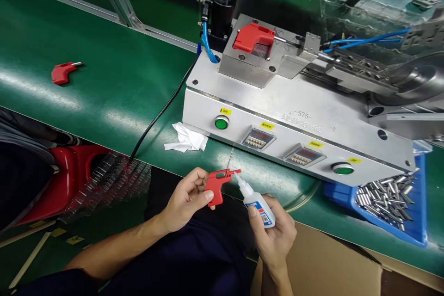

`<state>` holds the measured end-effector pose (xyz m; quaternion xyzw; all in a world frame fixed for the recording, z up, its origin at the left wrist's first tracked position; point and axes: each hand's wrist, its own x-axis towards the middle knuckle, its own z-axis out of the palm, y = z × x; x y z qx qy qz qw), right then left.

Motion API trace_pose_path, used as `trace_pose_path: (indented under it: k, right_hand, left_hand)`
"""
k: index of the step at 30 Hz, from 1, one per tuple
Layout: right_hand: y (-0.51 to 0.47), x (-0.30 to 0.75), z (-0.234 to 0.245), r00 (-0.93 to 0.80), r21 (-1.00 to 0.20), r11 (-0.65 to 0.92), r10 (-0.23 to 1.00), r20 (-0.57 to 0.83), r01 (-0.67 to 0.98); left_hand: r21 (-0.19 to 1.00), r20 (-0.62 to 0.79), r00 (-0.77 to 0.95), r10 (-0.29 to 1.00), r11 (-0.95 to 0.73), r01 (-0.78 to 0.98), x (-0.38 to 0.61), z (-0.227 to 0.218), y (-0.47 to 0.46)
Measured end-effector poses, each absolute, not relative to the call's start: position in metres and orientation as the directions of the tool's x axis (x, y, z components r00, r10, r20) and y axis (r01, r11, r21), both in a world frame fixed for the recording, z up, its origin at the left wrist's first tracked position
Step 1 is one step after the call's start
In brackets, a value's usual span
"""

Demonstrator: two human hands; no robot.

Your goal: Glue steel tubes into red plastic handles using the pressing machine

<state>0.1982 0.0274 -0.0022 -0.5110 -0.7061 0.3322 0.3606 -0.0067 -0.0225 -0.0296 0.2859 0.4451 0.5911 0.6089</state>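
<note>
Between the fingers and thumb of my left hand (pixel 189 199) is a red plastic gun-shaped part (pixel 215 188), its thin prong pointing right. My right hand (pixel 275 233) grips a white glue bottle (pixel 258 208) with a blue label. The bottle's narrow nozzle tilts up to the left, its tip close beside the red prong; whether they touch I cannot tell. Another red gun-shaped part (pixel 254 38) sits on the metal block of the machine. A third red part (pixel 63 73), with a metal tube at its end, lies on the bench at left.
Behind my hands stands a silver machine (pixel 239 101) with green buttons and displays. A crumpled white tissue (pixel 187 138) lies by its front corner. At right, a blue bin (pixel 420 212) holds several metal tubes. A black cable (pixel 163 108) crosses the green bench; a cardboard box (pixel 326 259) is below.
</note>
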Motion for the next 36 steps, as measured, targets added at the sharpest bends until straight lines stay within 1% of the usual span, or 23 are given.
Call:
trace_pose_path:
  k: [3,6,8,9,11,13,16,19,22,24,26,27,28,29,31,33,35,36]
  right_hand:
    - [0.029,0.201,-0.008,-0.133,-0.870,0.195,0.980,0.150,0.454]
    - [0.035,0.208,-0.017,-0.023,-0.930,0.112,0.994,0.111,0.350]
    - [0.041,0.213,-0.020,-0.040,-0.954,0.088,0.996,0.080,0.285]
    - [0.043,0.215,-0.020,-0.068,-0.956,0.089,0.995,0.073,0.281]
    - [0.046,0.217,-0.017,-0.117,-0.942,0.107,0.990,0.073,0.317]
    - [0.047,0.218,-0.014,-0.130,-0.923,0.126,0.988,0.084,0.364]
    - [0.048,0.218,-0.019,-0.073,-0.890,0.142,0.990,0.122,0.432]
    - [0.047,0.218,-0.037,-0.053,-0.839,0.199,0.978,0.200,0.507]
    - [0.044,0.224,-0.045,-0.122,-0.791,0.241,0.970,0.209,0.562]
    - [0.044,0.238,-0.035,-0.216,-0.758,0.274,0.960,0.178,0.592]
    - [0.046,0.263,-0.012,-0.293,-0.732,0.310,0.943,0.157,0.607]
    - [0.050,0.279,0.002,-0.292,-0.716,0.317,0.942,0.164,0.621]
    - [0.056,0.297,0.015,-0.255,-0.694,0.310,0.949,0.185,0.650]
    - [0.064,0.316,0.028,-0.182,-0.657,0.281,0.959,0.216,0.700]
    - [0.088,0.353,0.045,-0.022,-0.545,0.148,0.973,0.231,0.825]
    - [0.118,0.382,0.050,0.061,-0.414,-0.012,0.993,0.105,0.910]
    - [0.145,0.399,0.047,0.065,-0.338,-0.068,0.998,-0.021,0.939]
    - [0.156,0.402,0.044,0.047,-0.324,-0.065,0.997,-0.062,0.944]
  left_hand:
    - [0.876,-0.194,-0.108,0.975,0.123,-0.466,-0.007,-0.029,-0.021]
    - [0.874,-0.193,-0.109,0.975,0.120,-0.471,-0.007,-0.030,-0.019]
    - [0.876,-0.210,-0.118,0.971,0.133,-0.463,-0.007,-0.033,-0.021]
    - [0.882,-0.223,-0.125,0.967,0.146,-0.448,-0.009,-0.035,-0.024]
    - [0.901,-0.253,-0.131,0.959,0.185,-0.392,-0.015,-0.041,-0.027]
    - [0.922,-0.276,-0.111,0.955,0.230,-0.310,-0.027,-0.049,-0.026]
    - [0.940,-0.295,-0.050,0.954,0.281,-0.196,-0.042,-0.057,-0.012]
    - [0.945,-0.310,-0.004,0.951,0.308,-0.114,-0.045,-0.052,0.007]
    - [0.949,-0.312,-0.029,0.950,0.311,-0.043,-0.041,-0.041,0.019]
    - [0.951,-0.309,-0.048,0.950,0.310,0.008,-0.041,-0.041,0.023]
    - [0.948,-0.313,-0.050,0.948,0.315,0.037,-0.045,-0.049,0.025]
    - [0.947,-0.317,-0.043,0.947,0.319,0.042,-0.047,-0.055,0.026]
    - [0.946,-0.321,-0.032,0.947,0.322,0.042,-0.050,-0.062,0.026]
    - [0.946,-0.321,-0.022,0.947,0.322,0.041,-0.053,-0.069,0.026]
    - [0.950,-0.308,-0.017,0.951,0.309,0.045,-0.057,-0.079,0.026]
    - [0.957,-0.287,-0.021,0.958,0.287,0.038,-0.057,-0.085,0.025]
    - [0.964,-0.264,-0.019,0.964,0.264,0.026,-0.056,-0.088,0.024]
    - [0.967,-0.253,-0.015,0.967,0.253,0.023,-0.056,-0.088,0.023]
